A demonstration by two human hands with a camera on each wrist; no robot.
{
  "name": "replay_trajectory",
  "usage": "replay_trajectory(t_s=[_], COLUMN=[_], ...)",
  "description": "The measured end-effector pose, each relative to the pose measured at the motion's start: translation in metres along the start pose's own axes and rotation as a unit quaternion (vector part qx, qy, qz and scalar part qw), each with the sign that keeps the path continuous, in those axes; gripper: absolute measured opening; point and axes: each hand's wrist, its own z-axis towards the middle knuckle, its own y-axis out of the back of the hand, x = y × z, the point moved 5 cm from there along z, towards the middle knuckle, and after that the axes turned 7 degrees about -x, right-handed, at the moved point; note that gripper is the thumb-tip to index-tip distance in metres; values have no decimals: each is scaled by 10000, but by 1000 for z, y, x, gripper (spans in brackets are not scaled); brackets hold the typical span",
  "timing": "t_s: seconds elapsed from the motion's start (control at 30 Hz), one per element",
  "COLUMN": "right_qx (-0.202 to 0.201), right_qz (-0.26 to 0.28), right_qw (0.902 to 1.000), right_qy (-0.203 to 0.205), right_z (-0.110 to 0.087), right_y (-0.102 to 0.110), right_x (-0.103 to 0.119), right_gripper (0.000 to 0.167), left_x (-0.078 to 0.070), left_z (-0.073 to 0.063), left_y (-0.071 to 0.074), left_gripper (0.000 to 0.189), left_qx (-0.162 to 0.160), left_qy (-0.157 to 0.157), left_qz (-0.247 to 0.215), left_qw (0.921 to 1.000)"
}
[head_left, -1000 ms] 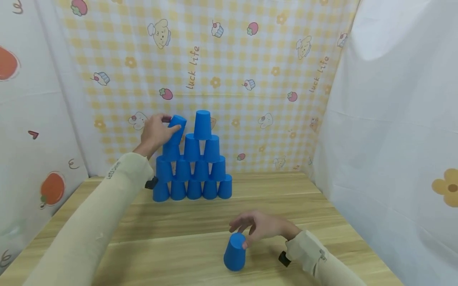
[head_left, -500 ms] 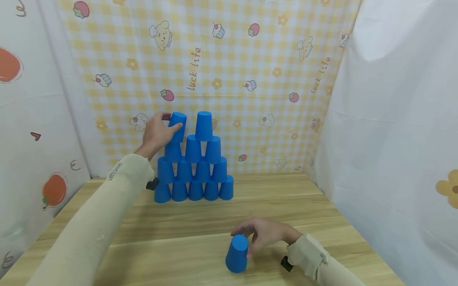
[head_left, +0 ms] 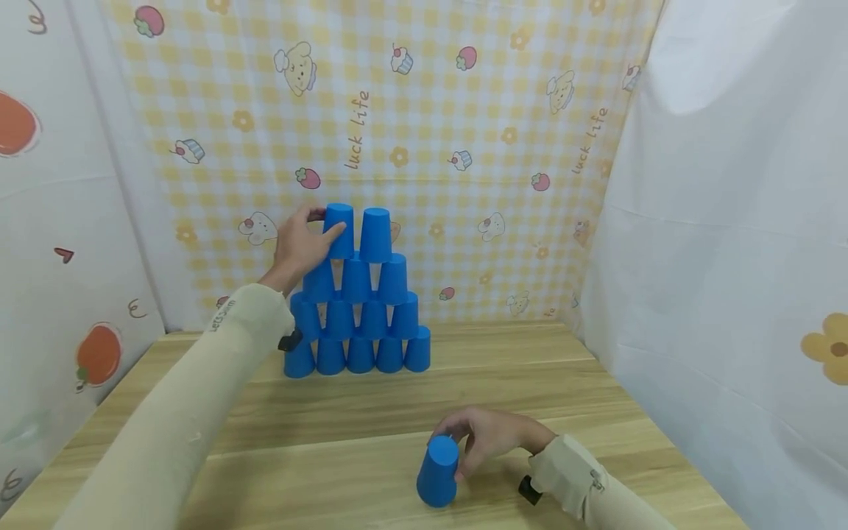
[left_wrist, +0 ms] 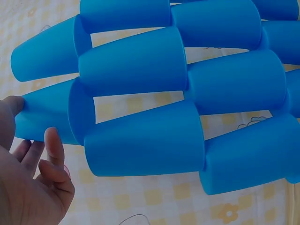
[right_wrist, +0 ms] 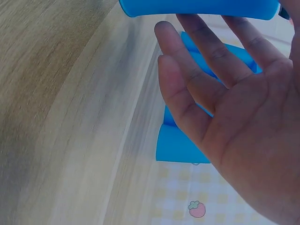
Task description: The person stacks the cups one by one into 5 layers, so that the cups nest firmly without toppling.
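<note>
Upside-down blue cups form a stepped wall, the cup stack, at the back of the table. My left hand pinches an upside-down blue cup between thumb and fingers; it stands upright on the third row, left of another top cup. In the left wrist view, the left hand has its thumb and fingertips on the narrow end of that cup. Near the front, my right hand holds a single upside-down cup on the table, thumb at its right side and fingers behind.
The wooden table reaches back to a yellow checked curtain. White cloths, a left one and a right one, hang at the sides. My left forearm crosses the table's left part.
My left hand has moved slightly right with its cup, which has gone from tilted to upright. My right hand's thumb has moved lower along the front cup.
</note>
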Motion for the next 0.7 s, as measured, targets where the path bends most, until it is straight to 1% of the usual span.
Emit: replay_trajectory(t_s=[0.13, 0.23, 0.4, 0.5, 0.6, 0.7], right_qx=[-2, -13, -195, -423, -737, -1194], right_qz=[41, 39, -171, -285, -384, -502], right_qw=[10000, 10000, 9997, 9987, 9964, 9914], right_qy=[-17, -22, -20, 82, 175, 167], right_z=[1, 2, 3, 5, 7, 9], right_y=[-1, -1, 1, 4, 9, 15], right_x=[-2, -4, -3, 0, 2, 3], right_gripper=[48, 48, 45, 43, 42, 41], left_x=[7, 9, 11, 13, 16, 20], left_z=[-2, -3, -5, -7, -11, -17], left_y=[-2, -1, 2, 5, 8, 10], left_gripper=[69, 70, 75, 77, 75, 73], left_qx=[40, 6, -75, -160, -309, -499], left_qy=[45, 53, 153, 168, 78, -56], left_qz=[-34, -9, 93, 108, 145, 181], left_qw=[10000, 10000, 9998, 9997, 9994, 9986])
